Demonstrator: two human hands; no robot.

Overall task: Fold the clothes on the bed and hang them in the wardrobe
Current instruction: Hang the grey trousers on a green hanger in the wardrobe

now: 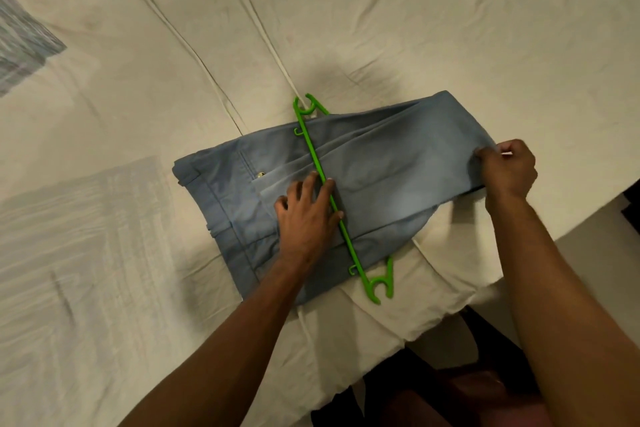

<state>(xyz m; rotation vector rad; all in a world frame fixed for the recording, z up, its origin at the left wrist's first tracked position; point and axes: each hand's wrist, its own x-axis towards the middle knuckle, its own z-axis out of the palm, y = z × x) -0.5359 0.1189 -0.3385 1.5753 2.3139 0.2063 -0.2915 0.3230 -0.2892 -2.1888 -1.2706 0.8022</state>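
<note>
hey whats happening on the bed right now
A person is putting folded blue trousers onto a green hanger on the bed. The left hand presses flat on the trousers and the hanger's bar, which lies across the cloth. The right hand pinches the folded end of the trousers, its grip closed on the fabric. Nothing is hung up yet.

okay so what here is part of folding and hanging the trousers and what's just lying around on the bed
In the job: blue trousers, green hanger, left hand, right hand.
Lying about: grey patterned cloth at the far left of the bed.
</note>
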